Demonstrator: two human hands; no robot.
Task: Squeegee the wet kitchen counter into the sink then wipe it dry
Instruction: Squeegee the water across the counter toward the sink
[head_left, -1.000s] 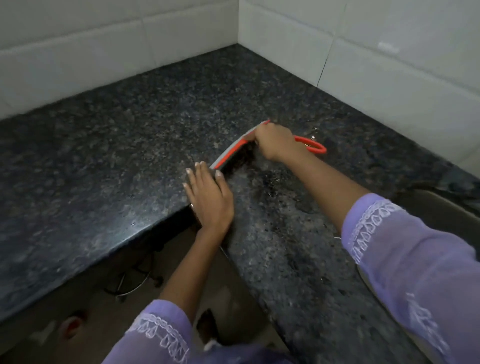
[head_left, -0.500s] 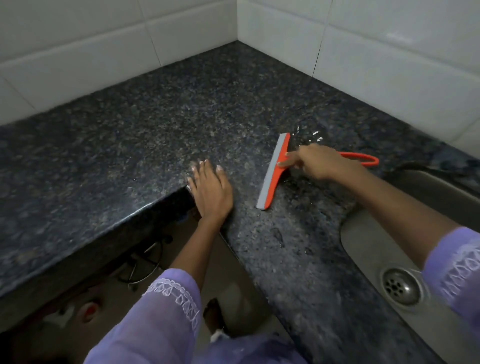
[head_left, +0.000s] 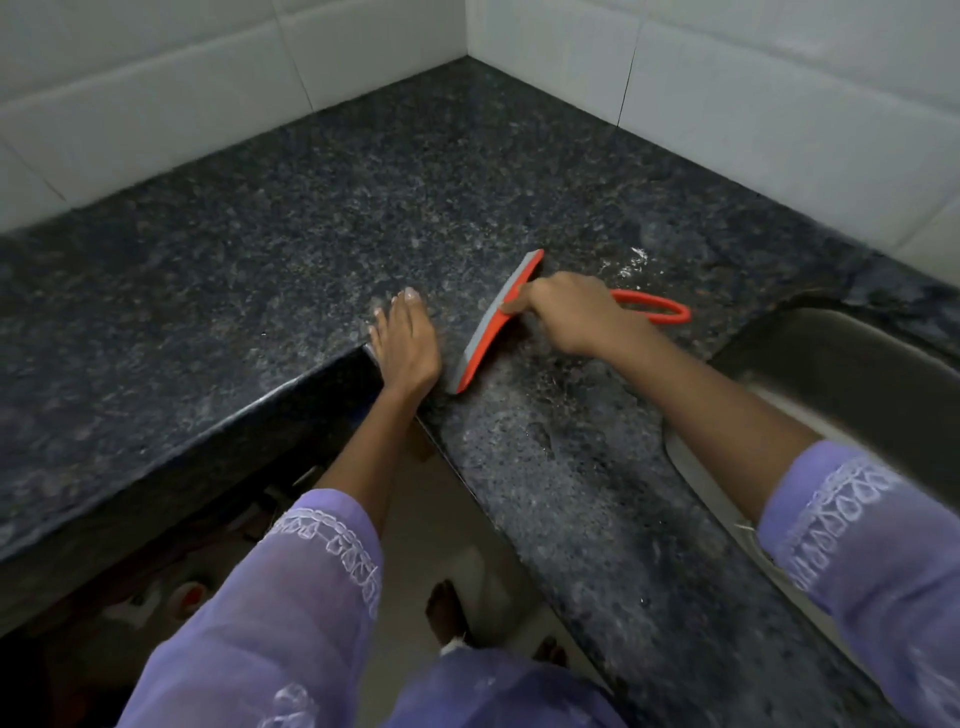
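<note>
Right hand (head_left: 576, 318) curls round the light, stiff orange squeegee (head_left: 498, 319) at centre counter (head_left: 311, 218), sink (head_left: 852, 374) at three o'clock, while the left hand (head_left: 405, 345) rests flat, fingers straight.

- The scene is lit dimly and evenly; no light source is seen, and only soft shadows are cast.
- Pale glints are caught on the wet patch of the counter (head_left: 631, 260) near the far wall.
- The space under the counter is left almost black.
- Motion blur is seen on the sink (head_left: 852, 364) and the right sleeve (head_left: 872, 551).
- Wall tile (head_left: 779, 104) lines are bent by wide-angle distortion towards the edges.
- Fine detail is smeared throughout.
</note>
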